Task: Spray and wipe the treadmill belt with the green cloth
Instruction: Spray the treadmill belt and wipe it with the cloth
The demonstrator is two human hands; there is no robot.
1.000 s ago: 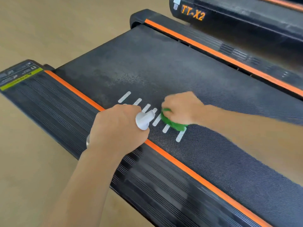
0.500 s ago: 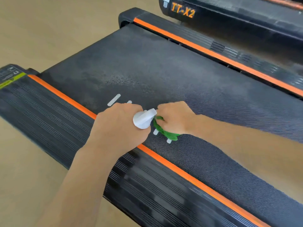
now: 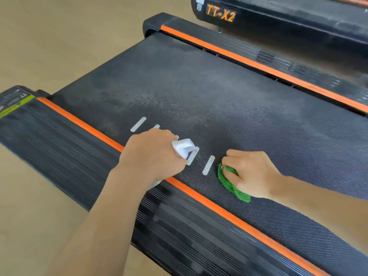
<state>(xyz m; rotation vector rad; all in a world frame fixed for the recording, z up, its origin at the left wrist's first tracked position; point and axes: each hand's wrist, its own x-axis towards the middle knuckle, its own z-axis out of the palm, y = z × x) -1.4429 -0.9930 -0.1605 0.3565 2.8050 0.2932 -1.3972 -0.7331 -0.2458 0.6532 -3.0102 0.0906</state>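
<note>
Left hand [image 3: 153, 158], forearm reaching in from lower left, fingers curled tight round a white spray bottle [image 3: 184, 148], nozzle end poking out toward the right over the near orange stripe [image 3: 209, 202]. Right hand [image 3: 251, 174], knuckles up, fingers bunched on the green cloth [image 3: 229, 182], pressing it flat to the treadmill belt [image 3: 219, 92] just beside a white dash [image 3: 208, 165]. Beyond, a second machine's housing marked TT-X2 [image 3: 220, 13].
</note>
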